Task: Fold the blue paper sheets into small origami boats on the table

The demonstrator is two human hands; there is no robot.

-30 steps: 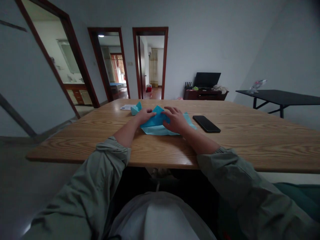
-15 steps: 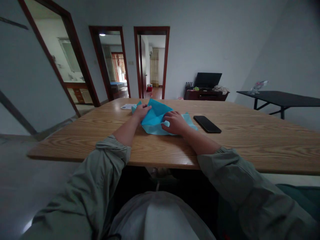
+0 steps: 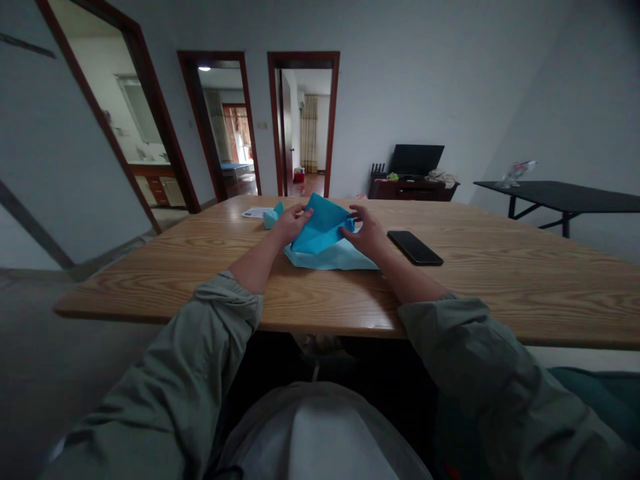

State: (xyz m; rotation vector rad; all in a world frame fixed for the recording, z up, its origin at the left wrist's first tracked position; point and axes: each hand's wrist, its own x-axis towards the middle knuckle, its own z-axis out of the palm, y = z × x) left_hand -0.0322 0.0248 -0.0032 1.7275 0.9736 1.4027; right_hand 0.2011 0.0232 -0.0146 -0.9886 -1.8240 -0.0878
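Note:
Between my two hands a sheet of bright blue paper (image 3: 323, 225) is held up at a slant above the table. My left hand (image 3: 293, 223) pinches its left edge. At the opposite edge, my right hand (image 3: 364, 230) has thumb and fingers closed on the paper's right side, where it looks creased or curled. Under the blue sheet, a pale blue sheet (image 3: 333, 259) lies on the wooden table (image 3: 210, 267). Just beyond my left hand sits a small folded light blue paper piece (image 3: 271, 217).
A black phone (image 3: 415, 248) lies right of my right hand. Behind the folded piece is a white printed card (image 3: 254, 213). Farther off stand a black folding table (image 3: 565, 195) and a dark cabinet with a monitor (image 3: 416, 161).
The blue sheet has been raised off the pale sheet and tilted. My right hand has moved up and right from the pale sheet's middle to the blue sheet's right edge.

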